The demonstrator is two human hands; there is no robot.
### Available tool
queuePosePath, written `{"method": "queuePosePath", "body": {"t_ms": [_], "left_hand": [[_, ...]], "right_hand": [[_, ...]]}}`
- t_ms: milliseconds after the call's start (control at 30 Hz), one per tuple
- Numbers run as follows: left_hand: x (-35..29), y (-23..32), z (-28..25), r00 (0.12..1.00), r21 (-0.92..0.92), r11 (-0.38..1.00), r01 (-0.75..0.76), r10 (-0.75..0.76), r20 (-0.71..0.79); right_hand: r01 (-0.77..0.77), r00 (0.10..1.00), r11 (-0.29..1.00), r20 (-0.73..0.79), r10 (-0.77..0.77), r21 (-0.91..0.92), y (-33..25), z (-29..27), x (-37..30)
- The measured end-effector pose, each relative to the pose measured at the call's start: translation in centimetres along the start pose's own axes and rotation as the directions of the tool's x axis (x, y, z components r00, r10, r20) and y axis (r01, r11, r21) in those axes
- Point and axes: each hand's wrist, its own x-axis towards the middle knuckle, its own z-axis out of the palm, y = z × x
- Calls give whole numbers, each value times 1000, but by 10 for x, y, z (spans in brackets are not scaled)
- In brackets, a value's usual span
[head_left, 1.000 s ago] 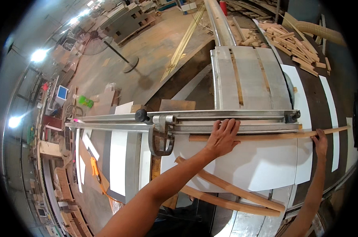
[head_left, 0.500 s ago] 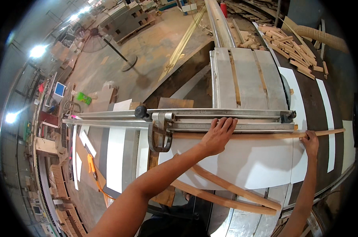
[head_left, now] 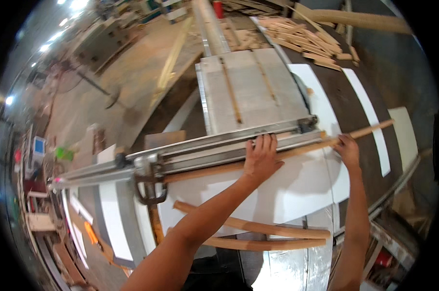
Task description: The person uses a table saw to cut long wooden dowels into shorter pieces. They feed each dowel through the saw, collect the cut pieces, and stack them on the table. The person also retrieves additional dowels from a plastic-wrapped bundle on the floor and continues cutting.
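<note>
A long, slightly curved wooden strip (head_left: 205,171) lies along the near side of the metal fence (head_left: 190,158) of a sliding table saw. My left hand (head_left: 262,157) is over fence and strip, its fingers bent onto the rail and its thumb at the strip's near side. Further right, my right hand (head_left: 348,149) pinches the strip, whose end sticks out beyond it. At the strip's left end is a metal stop clamp (head_left: 149,179). Two more curved strips lie nearer me, an upper one (head_left: 277,229) and a lower one (head_left: 263,244), partly hidden by my left forearm.
The metal sliding table (head_left: 253,97) with two slots extends beyond the fence. A pile of short wooden offcuts (head_left: 302,41) lies at the far right, below a ribbed hose (head_left: 360,20). White panels (head_left: 306,179) cover part of the saw top. An orange-handled tool (head_left: 90,233) lies at left.
The view has turned, so the fence and strip now slant up to the right. Both hands stay on the strip; my left thumb now shows spread to the side.
</note>
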Motion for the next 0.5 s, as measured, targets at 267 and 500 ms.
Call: {"method": "queuePosePath", "body": {"t_ms": [267,500], "left_hand": [[10,8,4,992,47,996,-82,86,-93],[11,3,5,985,76,991,-106,115,-131]], "right_hand": [[9,1000,1000,-8,-9,-19,-26,-17,-7],[101,994,984,57,-94,-144,-6,-22,-5]]}}
